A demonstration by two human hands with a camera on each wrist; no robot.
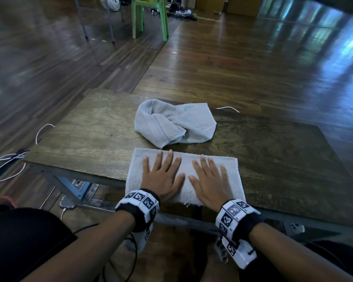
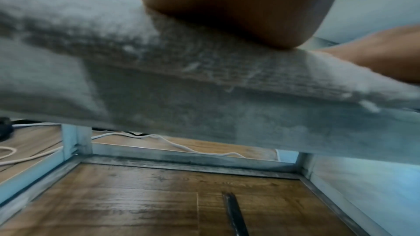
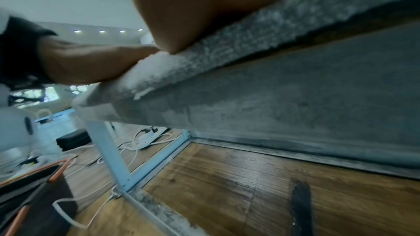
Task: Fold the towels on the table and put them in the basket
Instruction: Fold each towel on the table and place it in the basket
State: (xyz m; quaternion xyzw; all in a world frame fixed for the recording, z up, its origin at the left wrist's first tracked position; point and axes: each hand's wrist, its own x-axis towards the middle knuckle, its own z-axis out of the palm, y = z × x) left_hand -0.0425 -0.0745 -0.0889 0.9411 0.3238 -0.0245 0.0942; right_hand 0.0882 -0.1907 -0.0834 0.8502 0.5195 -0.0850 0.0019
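Observation:
A folded white towel (image 1: 230, 169) lies at the near edge of the wooden table (image 1: 90, 135), its near side hanging slightly over the edge. Both my hands lie flat on it, side by side, fingers straight and spread: the left hand (image 1: 163, 176) on its left half, the right hand (image 1: 209, 180) on its right half. A second, crumpled pale towel (image 1: 171, 123) sits just beyond, in the middle of the table. The left wrist view shows the folded towel's (image 2: 159, 78) overhanging edge under my palm (image 2: 238, 6); the right wrist view shows the same towel edge (image 3: 227, 46). No basket shows.
White cables (image 1: 6, 165) trail on the wooden floor left of the table. A green plastic chair (image 1: 149, 17) stands far back. The table's metal frame (image 3: 109, 150) and a dark orange-trimmed object (image 3: 34, 182) show below the tabletop. The table's right half (image 1: 283, 159) is bare wood.

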